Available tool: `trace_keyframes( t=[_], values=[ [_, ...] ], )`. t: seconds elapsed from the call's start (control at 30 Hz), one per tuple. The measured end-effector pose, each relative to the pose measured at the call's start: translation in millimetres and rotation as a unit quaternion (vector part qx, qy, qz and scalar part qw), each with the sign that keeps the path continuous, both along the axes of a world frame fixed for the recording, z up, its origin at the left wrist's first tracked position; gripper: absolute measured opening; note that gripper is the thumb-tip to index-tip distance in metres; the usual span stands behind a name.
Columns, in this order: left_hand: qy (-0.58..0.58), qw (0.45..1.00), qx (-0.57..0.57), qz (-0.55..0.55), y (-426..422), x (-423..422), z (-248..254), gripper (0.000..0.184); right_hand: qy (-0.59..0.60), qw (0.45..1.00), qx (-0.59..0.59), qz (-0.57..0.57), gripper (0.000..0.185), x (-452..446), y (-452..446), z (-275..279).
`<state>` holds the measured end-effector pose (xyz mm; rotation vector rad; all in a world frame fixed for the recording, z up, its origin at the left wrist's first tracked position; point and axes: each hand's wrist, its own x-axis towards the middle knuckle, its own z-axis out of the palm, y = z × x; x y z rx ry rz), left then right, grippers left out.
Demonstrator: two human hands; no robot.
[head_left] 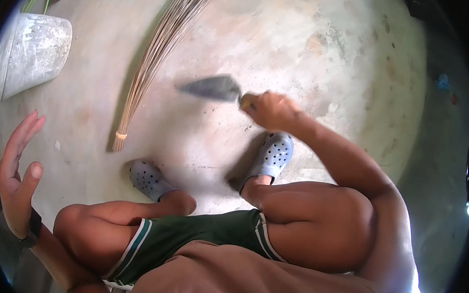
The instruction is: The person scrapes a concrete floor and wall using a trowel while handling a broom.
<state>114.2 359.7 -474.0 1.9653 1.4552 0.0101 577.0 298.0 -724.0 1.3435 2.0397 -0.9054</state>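
Note:
My right hand (271,111) is closed around the handle of a trowel (214,87), whose grey pointed blade is turned to the left over the concrete floor, slightly blurred. At the left, my left hand (19,168) is raised with its fingers stretched and thumb apart, holding nothing; a dark band circles its wrist. Between the hands a stick broom (152,61) lies on the floor, its bound end towards me.
A whitish, stained bucket (39,54) is at the upper left. My feet, in grey-blue clogs (275,153), rest on the concrete floor (325,61) below the trowel. A small blue item (442,82) lies at the far right.

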Motion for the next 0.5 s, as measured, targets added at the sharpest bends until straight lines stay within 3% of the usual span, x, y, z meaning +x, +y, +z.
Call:
trace_keyframes(
  t=[0.03,0.07,0.17,0.2,0.27,0.33,0.37,0.4,0.47,0.5],
  values=[
    [-0.004,1.0,0.001,0.001,0,2,0,0.083,0.046,0.998,-0.035,0.005,0.039,-5,-14,-10],
    [0.001,1.0,0.005,0.019,0,5,2,0.084,0.02,0.994,-0.081,0.065,0.039,-15,-19,7],
    [0.01,0.999,0.013,0.034,0,5,8,0.086,0.096,0.984,-0.141,-0.056,0.038,-2,-29,-11],
    [0.005,1.0,0.013,0.025,3,6,6,0.087,0.052,0.988,-0.132,-0.064,0.038,9,-16,-4],
    [-0.001,1.0,0.005,0.01,3,-13,-1,0.089,0.101,0.984,-0.068,-0.128,0.041,83,-1,-28],
    [0.007,0.999,-0.017,0.045,0,-18,-3,0.096,0.069,0.932,-0.081,-0.347,0.043,162,13,-4],
    [-0.019,0.994,-0.049,0.1,-3,-15,-3,0.096,0.07,0.899,-0.037,-0.43,0.044,207,9,-4],
    [-0.035,0.994,-0.05,0.085,-1,-10,-2,0.096,0.074,0.858,0.005,-0.508,0.044,246,-1,-3],
    [-0.013,0.998,-0.03,0.05,3,-5,1,0.077,-0.003,0.792,0.109,-0.601,0.043,291,-17,20],
    [-0.001,0.999,-0.017,0.035,6,-1,3,0.067,-0.011,0.786,0.117,-0.608,0.043,321,-28,20]
  ],
)
